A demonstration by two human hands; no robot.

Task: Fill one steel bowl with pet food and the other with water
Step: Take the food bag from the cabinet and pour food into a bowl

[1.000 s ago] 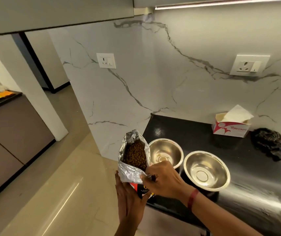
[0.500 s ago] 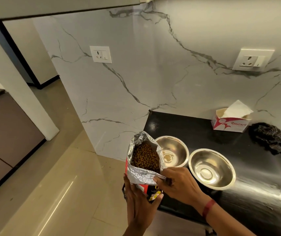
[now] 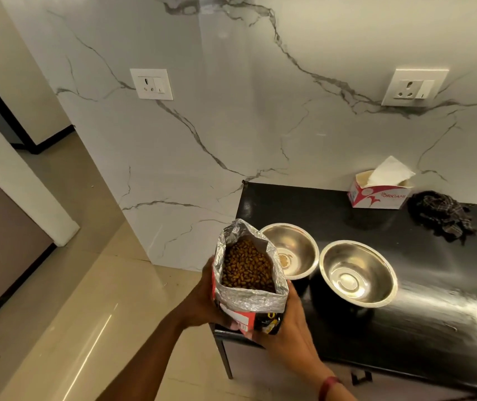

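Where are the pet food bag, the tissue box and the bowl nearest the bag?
pet food bag [image 3: 250, 299]: head view, folded foil rim.
tissue box [image 3: 379, 196]: head view, printed front face.
near bowl [image 3: 298, 247]: head view, inner wall.

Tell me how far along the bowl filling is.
Done: the bag is open, kibble showing. In hand: left hand and right hand hold it upright beside the left bowl. Left: both that and the right bowl look empty, so food and water remain. No water source shows.

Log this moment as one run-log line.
stage: pre-pour | left hand: holds food bag | right hand: holds bag | bag: open, kibble visible | left bowl: empty | right bowl: empty
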